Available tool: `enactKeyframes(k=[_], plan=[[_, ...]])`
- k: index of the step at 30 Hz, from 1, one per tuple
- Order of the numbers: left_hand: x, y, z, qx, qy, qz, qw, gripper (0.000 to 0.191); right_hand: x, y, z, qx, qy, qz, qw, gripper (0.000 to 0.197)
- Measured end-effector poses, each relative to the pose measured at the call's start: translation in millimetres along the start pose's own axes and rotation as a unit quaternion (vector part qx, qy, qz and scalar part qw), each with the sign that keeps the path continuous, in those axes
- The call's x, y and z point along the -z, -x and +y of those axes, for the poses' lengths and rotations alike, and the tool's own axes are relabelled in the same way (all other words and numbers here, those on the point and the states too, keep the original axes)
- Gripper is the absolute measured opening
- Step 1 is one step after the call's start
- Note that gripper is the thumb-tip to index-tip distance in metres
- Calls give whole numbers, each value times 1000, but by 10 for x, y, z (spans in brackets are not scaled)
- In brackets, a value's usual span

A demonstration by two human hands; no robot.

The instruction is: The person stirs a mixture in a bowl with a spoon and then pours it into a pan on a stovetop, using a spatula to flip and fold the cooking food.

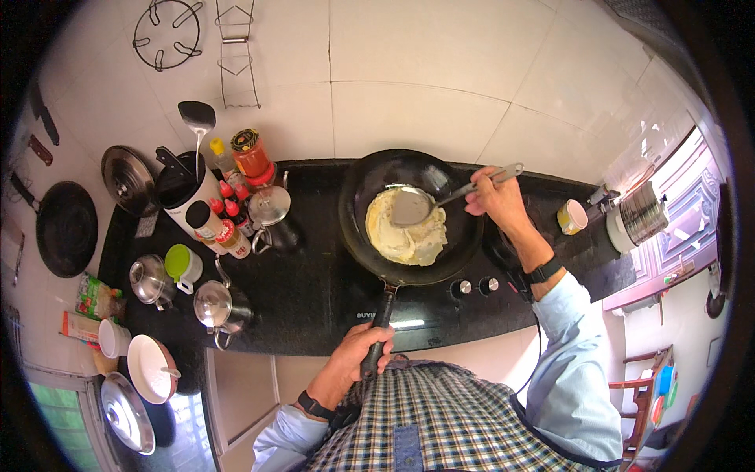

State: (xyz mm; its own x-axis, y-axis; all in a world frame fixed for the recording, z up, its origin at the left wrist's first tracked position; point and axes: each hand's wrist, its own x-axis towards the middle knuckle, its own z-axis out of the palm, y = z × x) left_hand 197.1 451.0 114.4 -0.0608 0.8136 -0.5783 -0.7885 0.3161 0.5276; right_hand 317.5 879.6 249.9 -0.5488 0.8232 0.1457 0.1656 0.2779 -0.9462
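My left hand (361,353) grips the black handle of a dark wok (354,236) that stands on the black hob. Between the thumb and fingers of my right hand (492,192) is the grey handle of a spatula (412,206). The spatula's broad blade rests on a pale yellow, egg-like layer (407,245) in the wok. That layer has uneven edges and a folded, creamy middle. Part of it lies hidden under the blade.
Sauce bottles (238,239), a jar (252,154) and steel pots (213,304) crowd the counter at left. A white bowl (152,369) stands nearer. Right of the wok are a small cup (572,217) and a steel container (640,217). Control knobs (465,287) sit below the wok.
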Motion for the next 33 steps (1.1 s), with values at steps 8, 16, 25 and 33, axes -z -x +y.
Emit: enactKeyframes(k=[8,16,25,33], plan=[[-13,37,9,-3,4,10,1000,22,-237,138,305,-39,-39,13,998,31],[-56,111,68,-5,17,3,1000,22,409,310,76,-86,4,-86,992,27],[-21,95,107,-3,3,15,1000,23,749,-67,-140,-36,97,-120,987,27],[-10,354,185,-43,-34,44,998,39,110,-272,-127,-34,0,-226,973,28]])
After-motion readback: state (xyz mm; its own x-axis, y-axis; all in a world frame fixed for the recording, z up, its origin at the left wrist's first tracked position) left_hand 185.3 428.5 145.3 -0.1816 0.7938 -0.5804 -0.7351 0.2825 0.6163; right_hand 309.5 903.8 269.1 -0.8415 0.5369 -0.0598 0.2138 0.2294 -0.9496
